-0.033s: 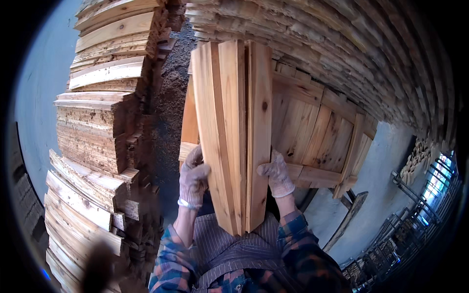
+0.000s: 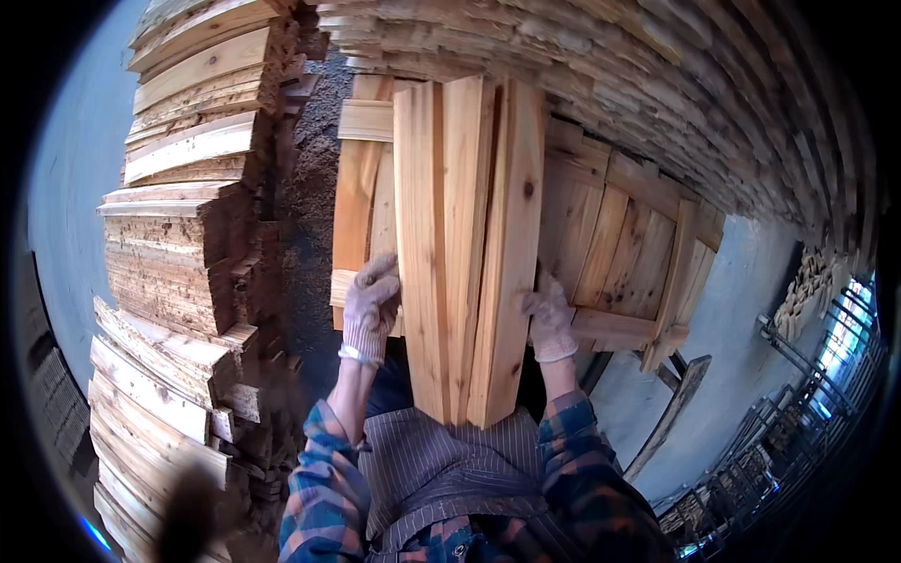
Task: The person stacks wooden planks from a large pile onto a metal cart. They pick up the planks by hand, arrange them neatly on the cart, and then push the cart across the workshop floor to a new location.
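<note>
Several long wooden boards [image 2: 460,253] are bunched together between my two gloved hands, pointing away from me. Their near ends come close to my striped apron. My left hand [image 2: 373,300] grips the bundle's left side, thumb and fingers curled at its edge. On the right side my right hand [image 2: 550,314] presses its thumb against the outer board, with its other fingers partly hidden beneath. Dark gaps show between some boards on the right. Under the bundle lies a flat wooden panel [image 2: 619,253] of joined planks with cross battens.
Tall stacks of rough boards [image 2: 155,267] stand along the left. A large pile of layered boards [image 2: 601,56] spans the far side. Sawdust [image 2: 314,178] covers the ground between them. A loose plank [image 2: 668,418] leans at the right, beyond which stand metal racks [image 2: 751,469].
The board bundle has shifted slightly right and closer to upright in view, both hands moving with it. More of the panel's left part now shows.
</note>
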The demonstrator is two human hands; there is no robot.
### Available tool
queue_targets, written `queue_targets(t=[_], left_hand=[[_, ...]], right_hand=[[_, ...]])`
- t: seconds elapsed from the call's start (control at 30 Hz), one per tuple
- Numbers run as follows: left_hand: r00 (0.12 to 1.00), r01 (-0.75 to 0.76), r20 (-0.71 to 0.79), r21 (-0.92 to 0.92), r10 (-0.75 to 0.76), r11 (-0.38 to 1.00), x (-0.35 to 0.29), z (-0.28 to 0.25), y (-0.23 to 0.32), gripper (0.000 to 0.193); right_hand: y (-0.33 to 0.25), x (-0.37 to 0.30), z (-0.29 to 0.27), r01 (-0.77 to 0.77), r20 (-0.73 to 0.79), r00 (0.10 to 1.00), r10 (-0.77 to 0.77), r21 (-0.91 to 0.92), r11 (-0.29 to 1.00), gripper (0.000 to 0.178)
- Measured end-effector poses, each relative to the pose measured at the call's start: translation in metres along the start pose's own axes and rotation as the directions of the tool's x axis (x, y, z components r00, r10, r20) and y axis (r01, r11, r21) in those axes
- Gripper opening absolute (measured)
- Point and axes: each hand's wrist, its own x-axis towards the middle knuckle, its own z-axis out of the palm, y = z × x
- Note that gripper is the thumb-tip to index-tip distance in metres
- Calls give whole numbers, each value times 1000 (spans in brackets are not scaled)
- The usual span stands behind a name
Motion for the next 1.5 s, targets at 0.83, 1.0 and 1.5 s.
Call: queue_targets(t=[0.83,1.0,1.5], left_hand=[[933,54,30,974,360,-222,1,151,-121,104],[810,-218,210,975,547,-50,7,81,-81,112],[666,-352,519,852,536,-387,36,36,-71,78]], right_hand=[[9,-14,-186,10,-285,958,-24,-51,999,25],[19,-22,-205,83,-329,936,-130,-151,985,23],[2,0,-112,-169,-578,812,80,-102,980,22]])
